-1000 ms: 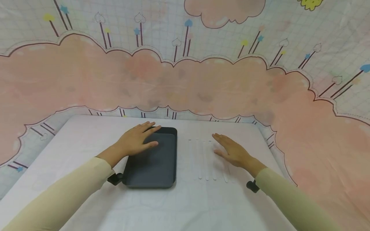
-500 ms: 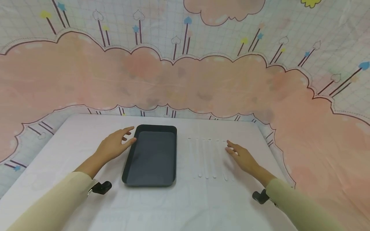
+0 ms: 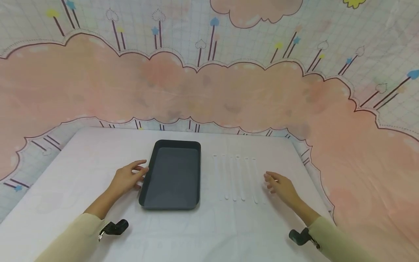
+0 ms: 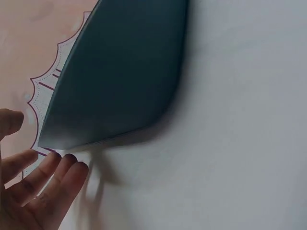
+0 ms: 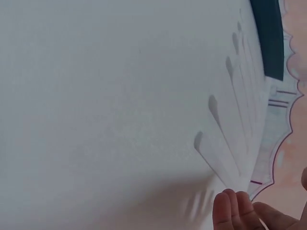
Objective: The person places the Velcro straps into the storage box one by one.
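- Dark tray (image 3: 172,177) lies on a white table (image 3: 203,233).
- Left hand (image 3: 126,178), fingers relaxed, rests beside it.
- Right hand (image 3: 283,188), loosely spread, rests beside white strips (image 3: 236,177).

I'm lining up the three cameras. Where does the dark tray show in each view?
Head: the dark tray lies centre-left on the white table, beside the left hand.
Left wrist: it fills the upper left, above the fingertips.
Right wrist: only a sliver at the top right edge.
Shared landmark: the scalloped backdrop border.
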Available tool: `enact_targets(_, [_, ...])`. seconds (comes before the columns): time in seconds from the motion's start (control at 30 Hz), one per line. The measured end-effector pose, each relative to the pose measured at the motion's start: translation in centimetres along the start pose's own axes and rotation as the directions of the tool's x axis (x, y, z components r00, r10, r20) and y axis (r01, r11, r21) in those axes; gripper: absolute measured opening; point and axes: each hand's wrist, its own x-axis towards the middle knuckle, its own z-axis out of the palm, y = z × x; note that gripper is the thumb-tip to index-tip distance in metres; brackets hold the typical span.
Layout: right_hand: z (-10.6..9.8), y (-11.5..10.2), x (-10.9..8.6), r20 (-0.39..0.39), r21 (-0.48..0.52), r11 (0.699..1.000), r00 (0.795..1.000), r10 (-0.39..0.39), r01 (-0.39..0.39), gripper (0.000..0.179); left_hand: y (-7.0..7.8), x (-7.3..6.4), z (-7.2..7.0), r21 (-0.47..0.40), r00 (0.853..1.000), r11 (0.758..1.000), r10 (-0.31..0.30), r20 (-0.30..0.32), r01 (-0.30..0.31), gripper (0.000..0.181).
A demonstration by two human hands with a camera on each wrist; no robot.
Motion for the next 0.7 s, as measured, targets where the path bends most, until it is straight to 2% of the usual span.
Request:
enact_targets(0.2, [0.2,0.7,-0.5,-0.018,0.039,0.998,0.998,0.053,-0.053,0.048,-0.4,-1.0,1.0,-0.065,0.998,0.996,-0.063,0.024,0.065,0.06])
enact_targets(0.43, [0.7,0.8,-1.0,-0.006,0.073,0.99,0.993,0.122,-0.121,0.043,-1.1,-2.2,1.5,-0.114,0.994,0.988,-0.107,0.01,0.107,0.058])
enact_targets(0.7, [1.4,0.5,-1.2,-0.004,0.044,0.986,0.986,0.164,-0.164,0.037,-1.1,-3.3,1.8,-0.227,0.985,0.959,-0.163,0.06,0.173,0.058])
